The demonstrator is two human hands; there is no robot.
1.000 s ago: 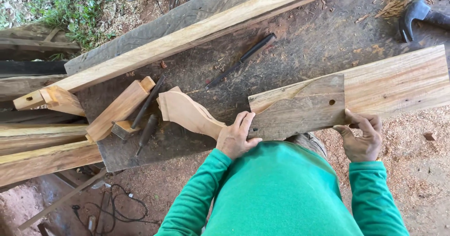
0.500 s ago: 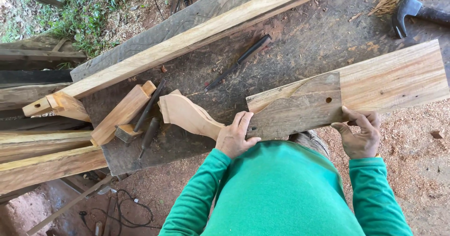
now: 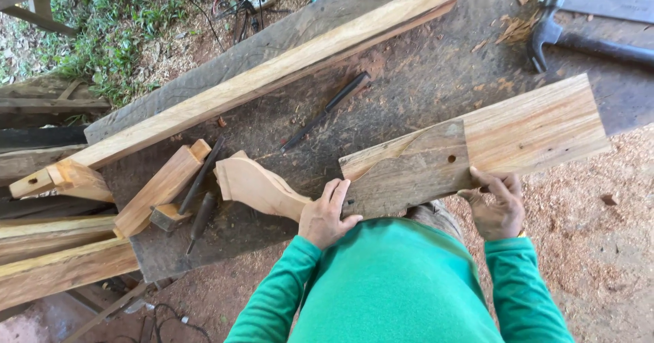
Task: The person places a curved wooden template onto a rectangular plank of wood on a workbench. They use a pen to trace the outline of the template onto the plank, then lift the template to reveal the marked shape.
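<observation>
A pale wooden plank (image 3: 538, 128) lies across the near edge of a dark, worn workbench (image 3: 409, 77). On top of it sits a greyer, curved wooden template (image 3: 415, 169) with a small hole. My left hand (image 3: 327, 213) presses on the template's left end, fingers spread over it. At the near edge of the plank and template, my right hand (image 3: 496, 207) grips them with thumb on top. Both arms wear green sleeves. A carved, curvy wooden piece (image 3: 255, 186) lies just left of my left hand.
A long pale beam (image 3: 272, 77) runs diagonally across the bench. A dark chisel (image 3: 327, 109), more chisels (image 3: 201, 203) and a wooden block (image 3: 160, 186) lie left. A hammer (image 3: 586, 40) rests at the top right. Sawdust covers the ground; stacked timber lies at far left.
The hands keep their hold on the template and plank. The plank has shifted slightly; otherwise the view only moved a little.
</observation>
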